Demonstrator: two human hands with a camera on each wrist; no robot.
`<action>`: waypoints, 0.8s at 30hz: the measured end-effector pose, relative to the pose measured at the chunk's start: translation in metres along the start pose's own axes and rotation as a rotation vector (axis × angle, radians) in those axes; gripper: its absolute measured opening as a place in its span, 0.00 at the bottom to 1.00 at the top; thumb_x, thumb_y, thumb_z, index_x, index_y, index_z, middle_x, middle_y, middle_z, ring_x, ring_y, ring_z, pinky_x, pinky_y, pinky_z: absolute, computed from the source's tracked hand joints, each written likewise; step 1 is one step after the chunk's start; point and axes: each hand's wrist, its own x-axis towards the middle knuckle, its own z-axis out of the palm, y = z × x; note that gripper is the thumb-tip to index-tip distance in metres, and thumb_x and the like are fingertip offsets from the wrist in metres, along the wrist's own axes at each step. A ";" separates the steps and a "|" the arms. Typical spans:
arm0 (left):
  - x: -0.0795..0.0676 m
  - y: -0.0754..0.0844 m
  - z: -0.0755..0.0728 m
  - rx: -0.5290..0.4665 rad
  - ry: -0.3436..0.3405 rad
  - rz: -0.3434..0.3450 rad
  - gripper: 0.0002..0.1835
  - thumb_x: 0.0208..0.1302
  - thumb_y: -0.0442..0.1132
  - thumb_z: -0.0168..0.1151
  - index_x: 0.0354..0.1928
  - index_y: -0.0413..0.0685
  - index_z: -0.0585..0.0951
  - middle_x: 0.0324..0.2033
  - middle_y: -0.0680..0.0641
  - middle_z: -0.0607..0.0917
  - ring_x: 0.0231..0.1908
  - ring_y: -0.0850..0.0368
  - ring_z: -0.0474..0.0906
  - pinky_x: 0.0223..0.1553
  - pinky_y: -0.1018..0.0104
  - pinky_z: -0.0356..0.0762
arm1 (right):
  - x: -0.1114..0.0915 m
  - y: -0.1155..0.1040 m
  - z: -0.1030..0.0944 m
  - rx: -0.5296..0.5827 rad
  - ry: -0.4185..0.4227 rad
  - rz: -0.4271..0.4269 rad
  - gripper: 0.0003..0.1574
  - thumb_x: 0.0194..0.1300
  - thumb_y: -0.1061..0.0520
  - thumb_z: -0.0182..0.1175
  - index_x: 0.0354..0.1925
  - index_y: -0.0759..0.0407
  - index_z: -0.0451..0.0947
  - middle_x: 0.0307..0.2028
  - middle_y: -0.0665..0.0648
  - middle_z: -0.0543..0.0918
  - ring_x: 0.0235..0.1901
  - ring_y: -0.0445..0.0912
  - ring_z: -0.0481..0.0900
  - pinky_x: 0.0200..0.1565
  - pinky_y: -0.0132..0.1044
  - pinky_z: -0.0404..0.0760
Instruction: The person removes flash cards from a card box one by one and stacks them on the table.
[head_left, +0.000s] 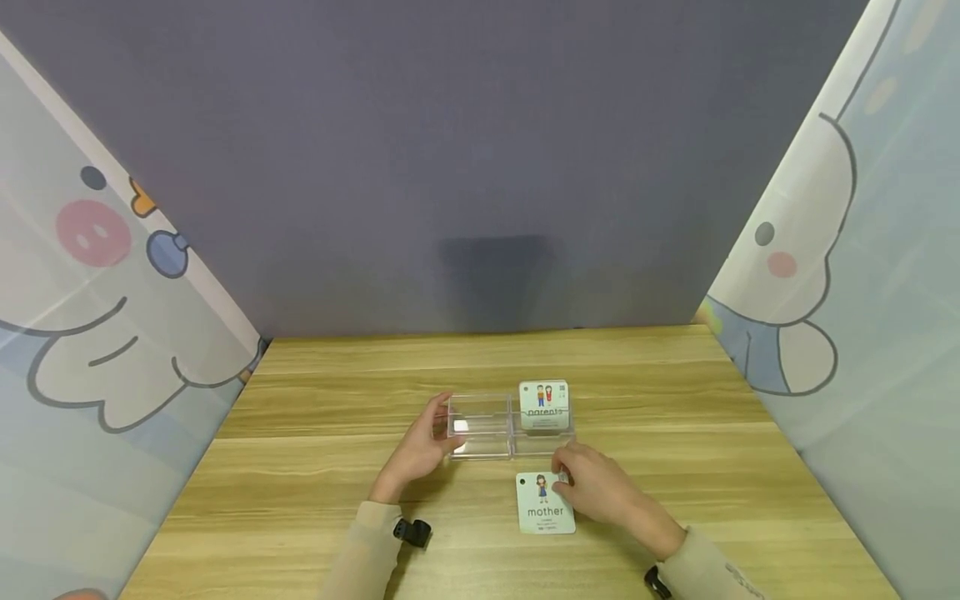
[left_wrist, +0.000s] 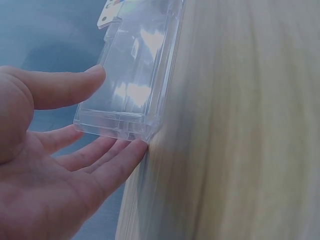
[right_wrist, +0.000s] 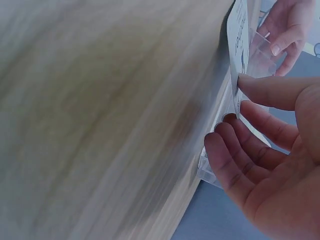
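A clear plastic card holder (head_left: 481,427) with side-by-side compartments stands on the table. My left hand (head_left: 422,446) holds its left end, the thumb at the front and the fingers along the end wall (left_wrist: 112,125). A white card reading "parents" (head_left: 545,400) stands upright in the right-hand back compartment. In front of the holder, my right hand (head_left: 600,487) pinches a white card reading "mother" (head_left: 542,518) by its right edge, between thumb and forefinger. Seen from the right wrist, that card (right_wrist: 239,40) is tilted up off the table, and the other fingers are loosely bent.
The wood-grain table (head_left: 322,467) extends around the holder on all sides. A dark grey panel (head_left: 487,167) rises behind its back edge. Cartoon-printed curtains (head_left: 67,333) hang at the left and right.
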 end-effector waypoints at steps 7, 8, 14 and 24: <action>-0.001 -0.001 0.000 -0.008 0.002 0.004 0.42 0.67 0.31 0.68 0.78 0.42 0.57 0.65 0.32 0.70 0.65 0.34 0.69 0.64 0.42 0.73 | 0.000 0.000 0.006 -0.004 -0.021 0.007 0.11 0.58 0.61 0.73 0.35 0.54 0.79 0.30 0.45 0.74 0.29 0.38 0.70 0.28 0.33 0.73; -0.001 -0.001 0.000 -0.010 0.000 0.005 0.42 0.67 0.31 0.68 0.78 0.42 0.57 0.66 0.32 0.69 0.65 0.34 0.69 0.64 0.42 0.73 | 0.000 0.000 0.006 -0.008 -0.021 0.010 0.11 0.58 0.61 0.73 0.34 0.53 0.79 0.29 0.45 0.74 0.29 0.38 0.70 0.28 0.32 0.73; -0.001 0.000 0.000 -0.005 -0.001 0.000 0.42 0.67 0.32 0.68 0.78 0.43 0.57 0.66 0.32 0.70 0.64 0.34 0.69 0.64 0.42 0.73 | 0.003 0.003 0.008 -0.039 -0.016 0.010 0.10 0.58 0.59 0.73 0.34 0.52 0.79 0.29 0.44 0.73 0.29 0.37 0.69 0.28 0.31 0.72; 0.000 0.001 0.001 0.019 0.009 0.008 0.42 0.66 0.33 0.69 0.77 0.41 0.58 0.65 0.32 0.71 0.64 0.33 0.70 0.63 0.42 0.74 | 0.004 0.002 0.007 -0.058 -0.022 0.008 0.11 0.58 0.59 0.73 0.32 0.52 0.78 0.29 0.44 0.71 0.28 0.38 0.68 0.27 0.31 0.71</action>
